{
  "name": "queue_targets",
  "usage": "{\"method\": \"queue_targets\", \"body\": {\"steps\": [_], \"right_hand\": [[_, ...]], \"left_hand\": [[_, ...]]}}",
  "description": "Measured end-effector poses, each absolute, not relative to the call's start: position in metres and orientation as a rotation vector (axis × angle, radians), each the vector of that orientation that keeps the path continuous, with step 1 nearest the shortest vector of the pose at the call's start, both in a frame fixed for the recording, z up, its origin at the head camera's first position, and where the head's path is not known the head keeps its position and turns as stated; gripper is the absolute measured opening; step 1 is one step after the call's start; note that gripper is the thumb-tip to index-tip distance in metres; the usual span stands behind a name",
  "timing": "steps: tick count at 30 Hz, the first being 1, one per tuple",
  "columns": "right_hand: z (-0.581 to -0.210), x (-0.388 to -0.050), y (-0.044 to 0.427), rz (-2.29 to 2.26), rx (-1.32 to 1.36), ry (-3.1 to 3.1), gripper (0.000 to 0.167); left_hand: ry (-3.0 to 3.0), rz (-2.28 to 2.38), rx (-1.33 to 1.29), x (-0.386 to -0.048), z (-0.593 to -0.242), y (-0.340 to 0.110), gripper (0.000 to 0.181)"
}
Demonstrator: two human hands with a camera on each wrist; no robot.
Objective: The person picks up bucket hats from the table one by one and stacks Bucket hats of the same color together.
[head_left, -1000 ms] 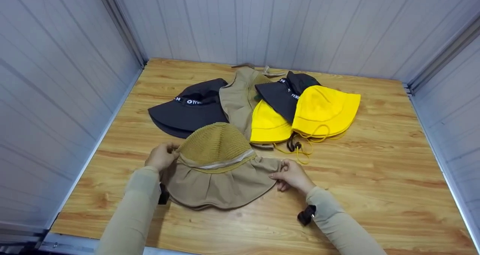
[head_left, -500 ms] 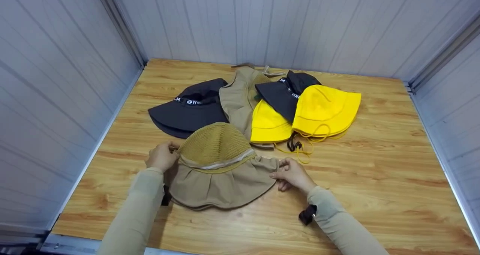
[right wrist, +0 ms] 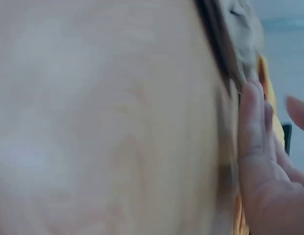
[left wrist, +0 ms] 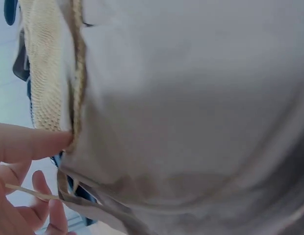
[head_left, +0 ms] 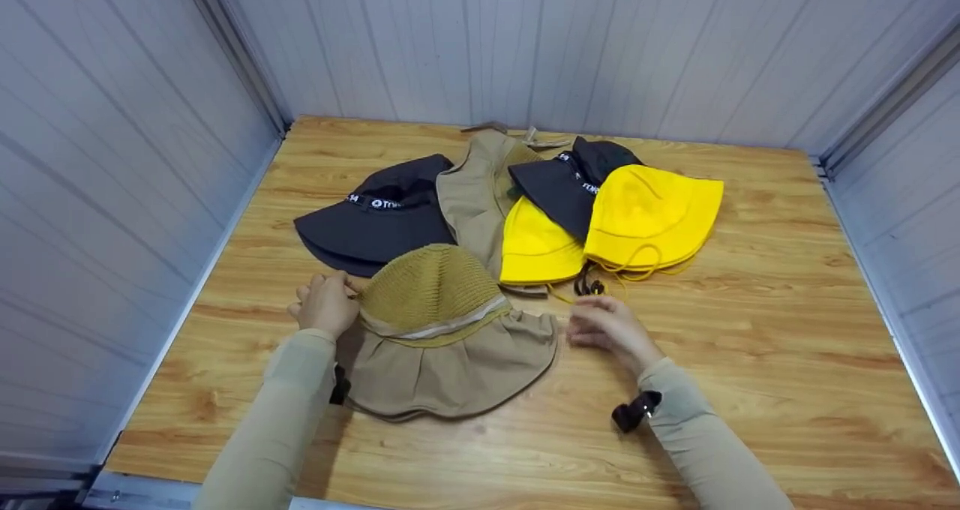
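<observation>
A sun hat [head_left: 442, 375] with a mustard knitted crown and a wide tan cloth brim lies at the front middle of the table. At its left side, my left hand [head_left: 326, 304] pinches the edge where crown and brim meet. In the left wrist view, the thumb [left wrist: 34, 143] lies on the braided seam, and a thin cord crosses the fingers below. My right hand [head_left: 609, 330] is just off the brim's right end, fingers loosely extended and holding nothing. The right wrist view is blurred but shows that hand's fingers [right wrist: 252, 122] beside the brim.
Behind lie a dark bucket hat [head_left: 375, 217], a second tan hat [head_left: 476, 187], a yellow hat [head_left: 540, 247], another dark hat [head_left: 551, 187] and another yellow hat [head_left: 652, 214] with cords, several overlapping. Panel walls [head_left: 525, 45] enclose the wooden table [head_left: 765, 330] on three sides.
My right hand has let go of the brim's right end and moved slightly right and away. The left hand stays at the hat's left side, its wrist turned a little inward.
</observation>
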State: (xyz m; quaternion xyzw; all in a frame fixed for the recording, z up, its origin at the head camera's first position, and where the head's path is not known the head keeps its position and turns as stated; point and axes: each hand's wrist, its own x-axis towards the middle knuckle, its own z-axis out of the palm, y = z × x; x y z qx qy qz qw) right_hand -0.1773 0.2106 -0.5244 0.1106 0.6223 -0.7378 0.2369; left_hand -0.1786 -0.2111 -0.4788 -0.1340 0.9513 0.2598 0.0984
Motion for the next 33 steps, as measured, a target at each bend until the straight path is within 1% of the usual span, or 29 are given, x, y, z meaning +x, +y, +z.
{"method": "queue_targets", "body": {"steps": [6,13,16,24,27,33], "right_hand": [[-0.517,-0.191,0.232,-2.375,0.487,1.399,0.031],[-0.517,-0.203,0.247,-2.548,0.595,1.077,0.057],[-0.518,-0.205,0.249,-2.570,0.652,0.988,0.060],[-0.521,-0.207,0.251,-2.580,0.725,0.914,0.061],[-0.522,-0.211,0.253,-2.622,0.727,0.824,0.061],[-0.523,-0.220,0.257,-2.735,0.790,0.575,0.053]], "left_hand": [[2.822,0.838,-0.366,-0.184,-0.469,-0.193,0.028],[2.783,1.031,-0.215,-0.190,-0.466,-0.160,0.027],[2.770,1.100,-0.148,-0.189,-0.467,-0.145,0.026],[2.608,1.556,0.033,-0.185,-0.476,-0.109,0.021],[2.494,1.670,0.004,-0.187,-0.476,-0.098,0.024],[2.298,1.774,-0.105,-0.190,-0.477,-0.076,0.032]]}}
